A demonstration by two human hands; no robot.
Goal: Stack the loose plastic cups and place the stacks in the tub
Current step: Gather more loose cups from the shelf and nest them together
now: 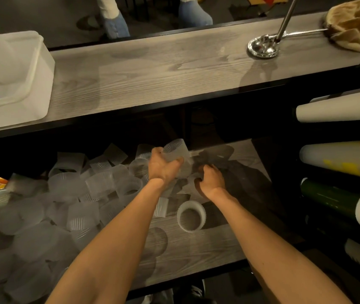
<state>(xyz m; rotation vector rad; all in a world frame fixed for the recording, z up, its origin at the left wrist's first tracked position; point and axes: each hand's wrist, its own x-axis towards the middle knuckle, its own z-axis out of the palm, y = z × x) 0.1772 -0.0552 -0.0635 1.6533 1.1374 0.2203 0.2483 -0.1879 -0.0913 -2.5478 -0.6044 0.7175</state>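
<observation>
The left hand [163, 167] grips one see-through cup [175, 150] and holds it up over the low shelf [207, 249]. The right hand [211, 179] is just beside it, with its fingers curled down among the cups. It is dark there, so I cannot tell if it has a cup in it or not.

A big pile of loose cups [76, 194] lies on the left part of the shelf. One cup stands alone [191, 218], mouth up, near the arms. The tub [43, 80] sits up on the counter [152, 69], at the far left, well apart from the hands.

What could go wrong? The cups look thin and smooth, so the held one may slip if the grip is loose. If a cup goes into another one crooked, it may jam or the stack may lean. The pile is close to the arms, so a bump may knock cups off the shelf. The tub is high up, so a tall stack may tip on the way there.
</observation>
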